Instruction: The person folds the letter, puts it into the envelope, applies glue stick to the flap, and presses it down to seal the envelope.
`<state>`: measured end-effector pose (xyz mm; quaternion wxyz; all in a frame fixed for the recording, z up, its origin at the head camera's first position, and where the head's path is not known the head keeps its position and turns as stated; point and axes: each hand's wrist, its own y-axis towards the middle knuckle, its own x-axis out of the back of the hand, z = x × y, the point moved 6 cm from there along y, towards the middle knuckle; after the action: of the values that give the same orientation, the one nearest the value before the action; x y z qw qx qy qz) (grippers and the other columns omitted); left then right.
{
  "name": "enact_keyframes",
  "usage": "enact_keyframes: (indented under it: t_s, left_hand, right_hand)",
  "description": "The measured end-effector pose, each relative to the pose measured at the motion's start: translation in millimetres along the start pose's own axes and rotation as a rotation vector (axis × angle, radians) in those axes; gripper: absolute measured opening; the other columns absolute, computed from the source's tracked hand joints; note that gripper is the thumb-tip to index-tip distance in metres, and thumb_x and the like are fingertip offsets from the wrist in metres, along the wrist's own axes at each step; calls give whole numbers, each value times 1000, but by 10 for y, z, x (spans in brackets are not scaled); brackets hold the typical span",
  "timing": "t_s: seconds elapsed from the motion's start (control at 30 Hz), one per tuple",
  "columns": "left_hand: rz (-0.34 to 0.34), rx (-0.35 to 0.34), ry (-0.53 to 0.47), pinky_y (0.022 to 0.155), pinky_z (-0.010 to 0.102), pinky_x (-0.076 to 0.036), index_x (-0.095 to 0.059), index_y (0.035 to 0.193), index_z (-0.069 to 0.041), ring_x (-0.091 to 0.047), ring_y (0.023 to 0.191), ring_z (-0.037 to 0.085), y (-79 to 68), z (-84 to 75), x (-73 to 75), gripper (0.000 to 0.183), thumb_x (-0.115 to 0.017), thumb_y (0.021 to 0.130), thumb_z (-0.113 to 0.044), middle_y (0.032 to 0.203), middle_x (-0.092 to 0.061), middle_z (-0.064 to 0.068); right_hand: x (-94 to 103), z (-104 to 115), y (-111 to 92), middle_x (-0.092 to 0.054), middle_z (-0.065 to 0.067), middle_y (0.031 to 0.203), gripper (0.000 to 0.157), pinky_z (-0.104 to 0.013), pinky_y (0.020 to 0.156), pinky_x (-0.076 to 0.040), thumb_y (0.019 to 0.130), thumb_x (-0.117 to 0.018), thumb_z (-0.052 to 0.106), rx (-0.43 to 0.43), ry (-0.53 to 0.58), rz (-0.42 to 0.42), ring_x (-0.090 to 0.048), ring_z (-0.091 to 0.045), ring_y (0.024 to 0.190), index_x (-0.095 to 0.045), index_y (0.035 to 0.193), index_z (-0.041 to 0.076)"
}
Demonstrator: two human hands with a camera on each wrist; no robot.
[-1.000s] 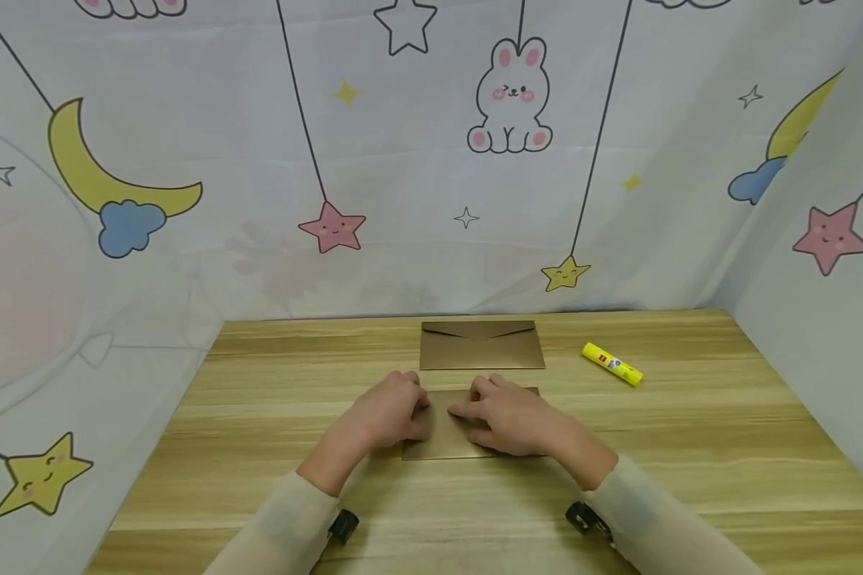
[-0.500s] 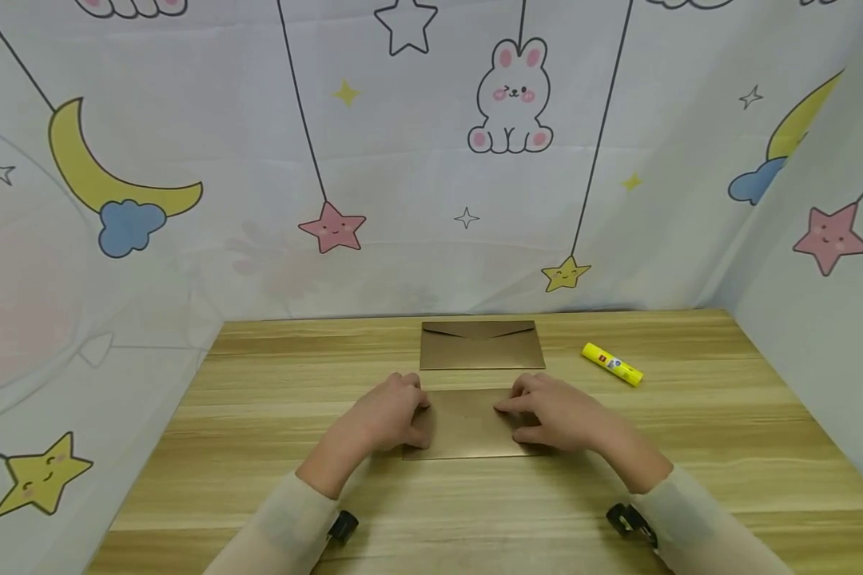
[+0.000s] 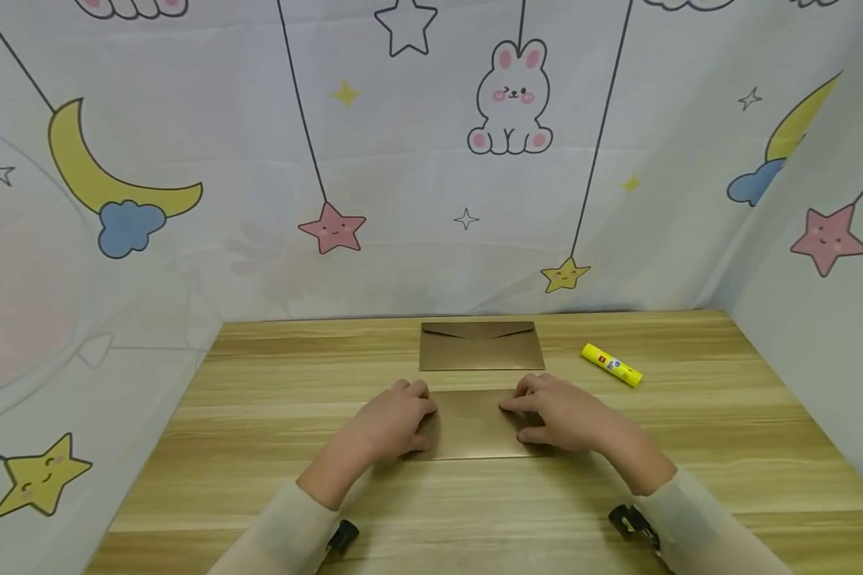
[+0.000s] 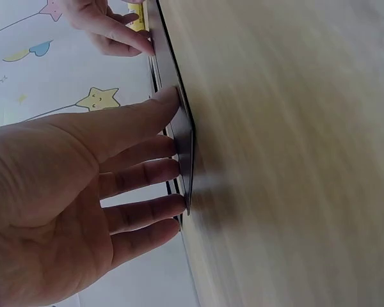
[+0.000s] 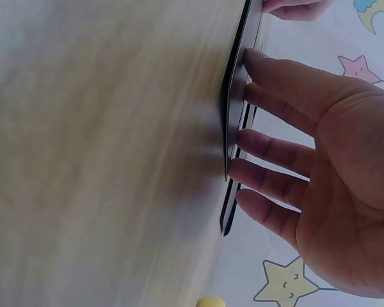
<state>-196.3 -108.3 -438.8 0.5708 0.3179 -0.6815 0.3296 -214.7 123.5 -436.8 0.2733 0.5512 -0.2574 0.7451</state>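
A plain bronze-coloured envelope lies flat on the table with its long side towards me. My left hand rests its thumb and fingertips on the left end. On the right end, the thumb and fingertips of my right hand press down. In the left wrist view the left hand's fingers are extended, their tips against the envelope. The right wrist view likewise shows fairly straight fingers touching the envelope from above. Both ends of it are partly covered.
Behind the hands lies a second bronze envelope, its flap side up. A yellow glue stick lies to its right. The wood-grain table ends at a patterned white cloth behind.
My right hand has slid right across the envelope from near its middle to its right end. My left hand has shifted only slightly at the left end.
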Motion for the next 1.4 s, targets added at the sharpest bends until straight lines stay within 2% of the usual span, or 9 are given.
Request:
enact_keyframes:
  t_s: [0.23, 0.6, 0.8, 1.03, 1.4]
  left_hand:
    - [16, -42, -1, 98, 43, -54, -71, 136, -14, -55, 120, 27, 89, -171, -26, 47, -82, 96, -36, 133, -62, 4]
    - [90, -84, 61, 97, 31, -51, -66, 144, -19, -51, 119, 20, 397, -544, -76, 52, -77, 99, -43, 141, -56, -2]
    - [120, -89, 92, 95, 30, -51, -65, 146, -20, -49, 115, 18, 445, -643, -54, 55, -76, 99, -46, 140, -54, -4]
    - [107, -87, 45, 96, 30, -50, -63, 149, -21, -47, 116, 18, 378, -562, -77, 59, -78, 98, -45, 139, -54, -3]
    - [75, -44, -55, 99, 36, -52, -64, 148, -17, -49, 121, 22, 144, -242, -80, 59, -81, 97, -39, 138, -55, 0]
  right_hand:
    - [1, -6, 4, -61, -4, 127, 49, -42, 93, -51, 97, -81, 28, -8, -11, 1, -55, -20, 110, -69, 143, 16]
    - [-17, -8, 8, -60, 0, 123, 48, -40, 86, -50, 96, -82, 28, -9, -2, -9, -52, -16, 103, -70, 142, 18]
    - [-27, -12, 1, -59, 1, 121, 48, -38, 84, -49, 96, -82, 27, -13, 0, -18, -51, -14, 100, -70, 142, 18]
    - [-38, -15, 1, -60, 2, 123, 49, -43, 90, -51, 97, -82, 29, -13, -13, -21, -55, -16, 106, -70, 143, 19]
    - [-43, -17, 0, -61, -1, 124, 50, -43, 91, -51, 97, -81, 29, -6, -26, -29, -56, -17, 106, -69, 144, 18]
